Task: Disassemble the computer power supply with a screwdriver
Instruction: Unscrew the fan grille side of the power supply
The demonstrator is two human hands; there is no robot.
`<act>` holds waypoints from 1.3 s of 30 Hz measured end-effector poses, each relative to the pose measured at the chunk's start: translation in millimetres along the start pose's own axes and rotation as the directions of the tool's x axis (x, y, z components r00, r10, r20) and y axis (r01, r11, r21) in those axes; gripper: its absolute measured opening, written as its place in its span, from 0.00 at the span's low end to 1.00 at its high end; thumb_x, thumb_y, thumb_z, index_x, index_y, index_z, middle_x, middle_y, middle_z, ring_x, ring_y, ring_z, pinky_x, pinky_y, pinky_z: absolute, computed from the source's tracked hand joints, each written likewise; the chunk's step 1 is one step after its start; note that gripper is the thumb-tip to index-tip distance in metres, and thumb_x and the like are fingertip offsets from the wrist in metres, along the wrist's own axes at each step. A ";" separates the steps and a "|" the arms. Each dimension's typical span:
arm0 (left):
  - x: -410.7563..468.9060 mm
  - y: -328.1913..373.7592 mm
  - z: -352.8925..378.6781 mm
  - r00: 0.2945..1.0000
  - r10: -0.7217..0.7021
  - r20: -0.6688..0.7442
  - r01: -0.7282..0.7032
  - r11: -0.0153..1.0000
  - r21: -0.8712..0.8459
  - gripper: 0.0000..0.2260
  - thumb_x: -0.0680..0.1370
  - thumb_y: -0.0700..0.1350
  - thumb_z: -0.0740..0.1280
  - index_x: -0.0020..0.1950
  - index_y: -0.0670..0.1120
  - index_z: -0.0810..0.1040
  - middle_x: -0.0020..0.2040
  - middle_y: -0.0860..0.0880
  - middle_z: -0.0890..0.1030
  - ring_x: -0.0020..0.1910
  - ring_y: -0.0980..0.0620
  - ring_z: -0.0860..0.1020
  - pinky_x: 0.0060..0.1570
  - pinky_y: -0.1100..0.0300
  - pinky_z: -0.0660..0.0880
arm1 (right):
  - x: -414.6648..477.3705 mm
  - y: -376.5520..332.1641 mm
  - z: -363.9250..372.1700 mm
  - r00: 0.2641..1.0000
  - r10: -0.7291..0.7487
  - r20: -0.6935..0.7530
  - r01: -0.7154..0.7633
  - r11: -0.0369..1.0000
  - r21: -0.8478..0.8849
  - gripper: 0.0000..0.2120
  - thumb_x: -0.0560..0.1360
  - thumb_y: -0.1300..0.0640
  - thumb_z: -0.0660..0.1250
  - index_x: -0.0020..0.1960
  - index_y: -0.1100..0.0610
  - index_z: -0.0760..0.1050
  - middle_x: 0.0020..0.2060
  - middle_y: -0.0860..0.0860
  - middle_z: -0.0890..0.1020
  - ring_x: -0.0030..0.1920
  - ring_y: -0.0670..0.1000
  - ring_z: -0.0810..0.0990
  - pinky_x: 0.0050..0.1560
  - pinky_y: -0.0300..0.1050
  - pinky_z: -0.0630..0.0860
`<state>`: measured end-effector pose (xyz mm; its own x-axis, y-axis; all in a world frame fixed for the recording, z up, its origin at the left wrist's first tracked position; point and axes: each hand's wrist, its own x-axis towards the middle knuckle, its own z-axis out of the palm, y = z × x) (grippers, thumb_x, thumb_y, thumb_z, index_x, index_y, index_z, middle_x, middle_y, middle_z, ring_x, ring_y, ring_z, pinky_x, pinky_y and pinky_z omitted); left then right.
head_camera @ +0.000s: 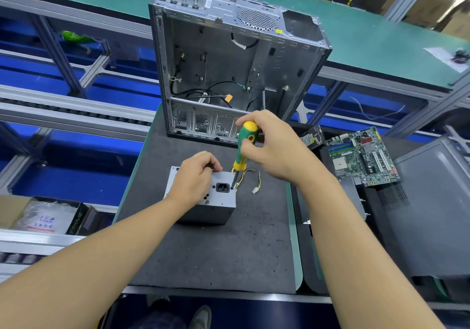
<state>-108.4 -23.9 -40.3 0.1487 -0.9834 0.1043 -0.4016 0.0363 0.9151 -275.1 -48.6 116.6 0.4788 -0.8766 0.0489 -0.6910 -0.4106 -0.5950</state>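
Power supply (203, 202): grey metal box stood near the middle of the dark surface (216, 252), with the face carrying the power socket (221, 187) turned up. Judged placed so to bring that face's screws under the tool.
Left hand (194, 178): lay on top of the box, fingers (212, 166) curled over its far edge and gripping it. Judged to brace the box against the turning force.
Right hand (273, 145): fingers (254, 155) wrapped closed round the upper handle of the green-and-yellow screwdriver (243, 150).
Tool: shaft near upright, leaning slightly, tip touching the face just right of the socket. The screw head was too small to make out.
Step (judged): working a screw on the socket face. The housing was closed, so disassembly looked early.
Cable (254, 176): yellow and black wires with a white connector trailed from the box's right side, just beside the shaft. Possible snag if the tool slips.
Behind: open, stripped computer case (229, 69), standing apart from the box.
Right: motherboard (363, 158) and a grey panel (432, 214), well apart.
Left, lower level: cardboard box (50, 216) of bagged parts.
Obstruction: nothing lay over the contact point.
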 end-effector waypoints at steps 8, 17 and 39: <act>0.4 0.5 -0.4 1.000 -0.028 0.006 0.028 1.000 0.003 0.17 0.71 0.27 0.56 0.40 0.44 0.78 0.44 0.49 0.81 0.49 0.51 0.78 0.54 0.53 0.75 | 0.8 -2.5 -3.2 1.000 0.004 0.031 -0.005 1.000 0.025 0.24 0.73 0.63 0.58 0.62 0.41 0.77 0.53 0.41 0.78 0.44 0.39 0.74 0.50 0.43 0.74; 1.1 -0.9 0.1 0.999 -0.034 0.017 0.033 0.999 0.026 0.17 0.71 0.27 0.56 0.39 0.46 0.78 0.44 0.51 0.81 0.48 0.50 0.78 0.53 0.51 0.75 | 5.3 -5.8 -6.3 0.995 0.017 0.101 -0.005 0.993 -0.116 0.19 0.75 0.64 0.53 0.52 0.43 0.75 0.52 0.44 0.77 0.53 0.48 0.74 0.53 0.51 0.74; 0.5 -6.6 5.5 0.934 0.215 0.286 -0.304 0.898 0.318 0.07 0.71 0.47 0.66 0.42 0.55 0.84 0.48 0.64 0.78 0.49 0.61 0.71 0.51 0.63 0.71 | 1.2 3.7 -1.7 1.000 0.005 -0.020 -0.005 1.000 -0.022 0.18 0.77 0.60 0.63 0.66 0.53 0.68 0.58 0.47 0.71 0.48 0.43 0.70 0.47 0.37 0.65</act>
<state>-110.6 -25.6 -48.4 -0.2058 -0.9613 0.1832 -0.6935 0.2754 0.6658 -278.0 -51.6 115.8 0.4647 -0.8833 0.0620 -0.7054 -0.4116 -0.5771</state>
